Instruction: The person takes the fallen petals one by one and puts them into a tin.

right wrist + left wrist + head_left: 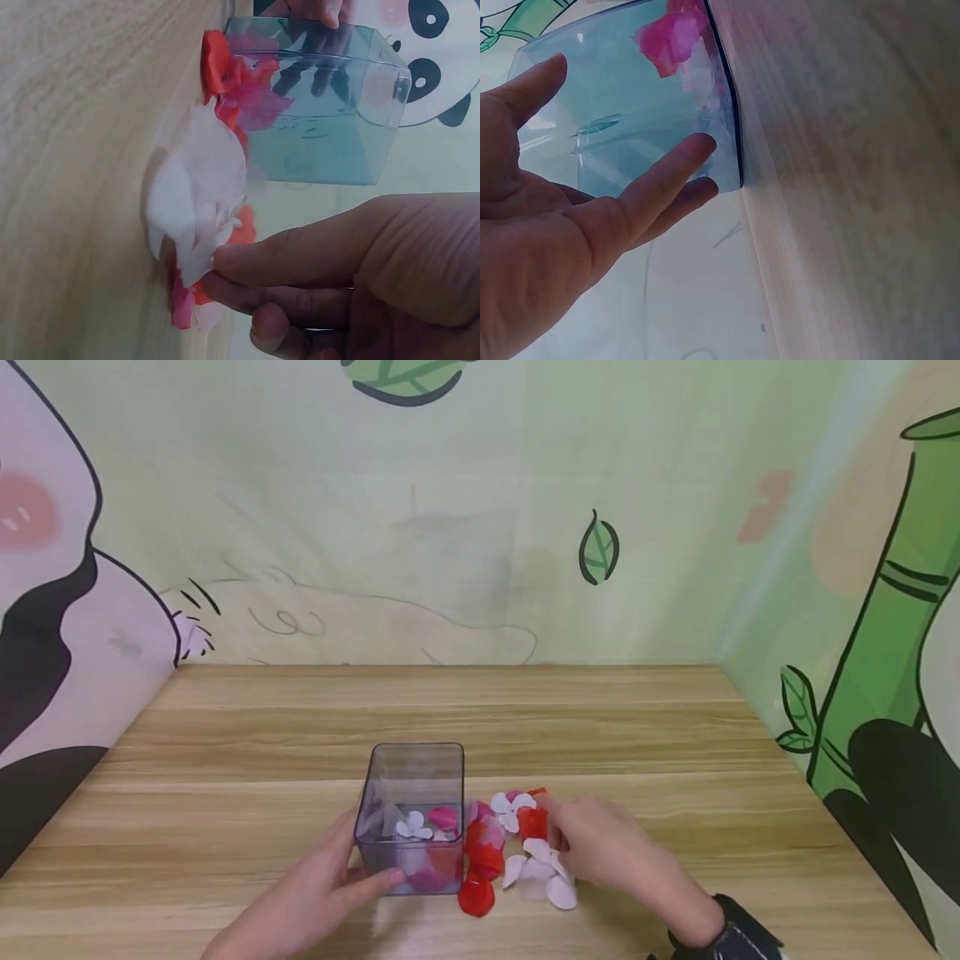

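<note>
A clear grey-tinted plastic box [417,768] stands on the wooden table, with pink, red and white petals [414,825] inside. My left hand [322,881] holds the box from its left side, the thumb on the near face and the fingers along the other side. Just right of the box lies a loose pile of red petals [476,895] and white petals [561,892]. At the right side of that pile is my right hand [611,839]. Its thumb and index finger pinch the edge of a white petal [201,251], as the right wrist view shows.
The wooden table [247,743] reaches back to a green printed backdrop [450,527] with pandas, leaves and bamboo. A black band [727,935] is worn on the right wrist.
</note>
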`<state>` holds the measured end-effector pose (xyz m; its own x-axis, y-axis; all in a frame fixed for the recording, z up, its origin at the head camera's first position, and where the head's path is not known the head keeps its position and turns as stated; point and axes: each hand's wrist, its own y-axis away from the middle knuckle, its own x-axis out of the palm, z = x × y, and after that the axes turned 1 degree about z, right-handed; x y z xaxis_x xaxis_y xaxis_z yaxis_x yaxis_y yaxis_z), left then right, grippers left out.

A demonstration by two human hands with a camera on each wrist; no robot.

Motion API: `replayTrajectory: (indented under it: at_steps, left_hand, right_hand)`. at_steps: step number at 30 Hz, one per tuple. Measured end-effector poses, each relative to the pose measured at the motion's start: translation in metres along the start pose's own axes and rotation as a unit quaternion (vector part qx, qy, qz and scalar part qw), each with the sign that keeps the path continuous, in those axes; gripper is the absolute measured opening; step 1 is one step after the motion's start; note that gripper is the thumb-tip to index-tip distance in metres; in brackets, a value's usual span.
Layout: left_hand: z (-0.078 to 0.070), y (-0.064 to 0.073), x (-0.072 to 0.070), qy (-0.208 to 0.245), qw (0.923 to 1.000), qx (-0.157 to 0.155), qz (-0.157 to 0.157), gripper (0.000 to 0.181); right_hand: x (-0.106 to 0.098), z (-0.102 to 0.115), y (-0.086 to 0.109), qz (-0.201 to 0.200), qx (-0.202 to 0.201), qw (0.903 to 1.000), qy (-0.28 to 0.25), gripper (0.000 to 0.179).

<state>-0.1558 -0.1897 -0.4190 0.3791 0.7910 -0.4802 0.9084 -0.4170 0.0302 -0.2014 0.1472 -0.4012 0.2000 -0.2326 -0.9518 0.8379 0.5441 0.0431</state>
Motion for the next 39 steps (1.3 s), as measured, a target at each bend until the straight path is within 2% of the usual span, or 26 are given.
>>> replayTrajectory:
  at_steps: [5,9,11,17,26,34,39]
  left_hand:
    - [-0.001,-0.002,-0.003,0.002,0.9996,0.005,-0.027,0.105]
    - [-0.003,-0.006,-0.008,0.011,0.9994,0.003,-0.033,0.119]
    - [-0.004,-0.008,-0.009,0.0,0.9994,-0.004,-0.034,0.124]
    - [-0.005,-0.012,-0.009,-0.046,0.9977,0.004,-0.049,0.137]
    - [-0.004,-0.015,-0.008,-0.037,0.9976,-0.024,-0.054,0.142]
    - [-0.002,-0.016,-0.007,-0.002,0.9977,0.031,-0.06,0.141]
    - [-0.002,-0.019,-0.006,0.013,0.9973,0.034,-0.063,0.136]
  right_hand:
    - [-0.007,-0.001,0.0,-0.01,0.015,0.9998,-0.01,0.022]
    - [-0.013,-0.002,0.001,-0.026,0.02,0.9994,-0.015,0.019]
    - [-0.016,-0.002,0.001,-0.032,0.018,0.9992,-0.017,0.017]
    - [-0.021,0.0,0.0,-0.047,0.015,0.9987,-0.016,0.013]
    - [-0.03,0.006,-0.002,-0.068,0.026,0.997,-0.028,0.01]
    - [-0.032,0.009,-0.004,-0.107,0.01,0.9928,-0.054,0.009]
    - [-0.035,0.013,-0.005,-0.121,0.005,0.9895,-0.079,0.01]
